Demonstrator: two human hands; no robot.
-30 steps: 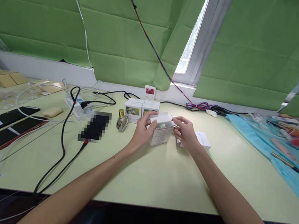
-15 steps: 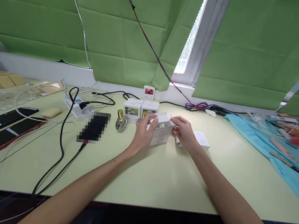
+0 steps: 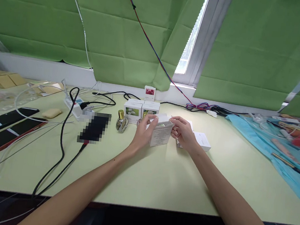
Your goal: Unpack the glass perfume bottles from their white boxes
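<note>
A small white carton with fine print on its near side stands on the table between my hands, its top flap partly raised. Something round and pale green shows just inside its opening. My left hand grips the carton's left side, thumb along the top edge. At the right upper corner, the fingers of my right hand pinch the carton's flap or edge. Left of the carton stands a glass perfume bottle with a gold cap; a second gold cap shows partly behind my left hand. Another white box lies beyond my right wrist.
Two white boxes with flower pictures stand behind my left hand, and a box with a red picture behind them. Phones, a power strip and loose cables spread leftward. Blue plastic sheeting covers the right side.
The carton's top flap has come down a little, hiding more of the pale green thing inside. Its printed side now faces me more upright. Both hands stay nearly in place.
</note>
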